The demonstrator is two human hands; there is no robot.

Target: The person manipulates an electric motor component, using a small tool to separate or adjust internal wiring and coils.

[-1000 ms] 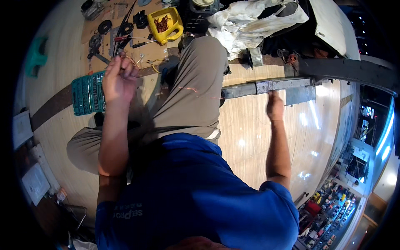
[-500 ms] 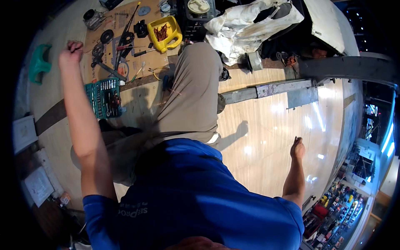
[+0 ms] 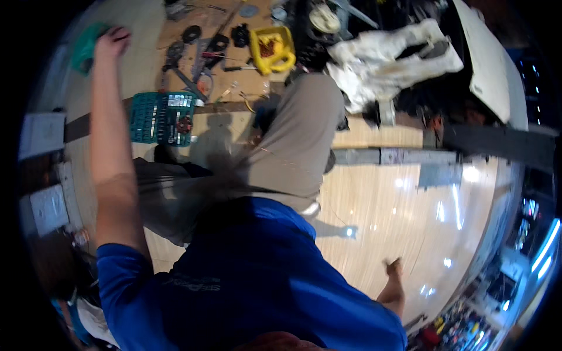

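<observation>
My left hand (image 3: pixel 113 42) reaches out to the far left with its fingers curled. In the view it overlaps the edge of a green plastic stool (image 3: pixel 86 51); I cannot tell whether they touch. My right hand (image 3: pixel 395 267) is held out low on the right, over the pale floor (image 3: pixel 374 210), its fingers closed. What either hand holds, if anything, is too small and blurred to make out. A thin coppery strand (image 3: pixel 284 159) crosses my trouser leg (image 3: pixel 295 134); its ends cannot be followed.
An opened green socket set (image 3: pixel 140 117) lies left of my knee. Beyond it, a cardboard sheet (image 3: pixel 252 88) carries loose parts, tools and a cut yellow jug (image 3: pixel 288 35) with reddish-brown pieces. A dirty white cloth (image 3: pixel 374 58) and a metal beam (image 3: pixel 410 156) are ahead to the right.
My left hand has moved up to the stool's edge. My right hand has come lower and closer to my body. The whole view has shifted and blurred.
</observation>
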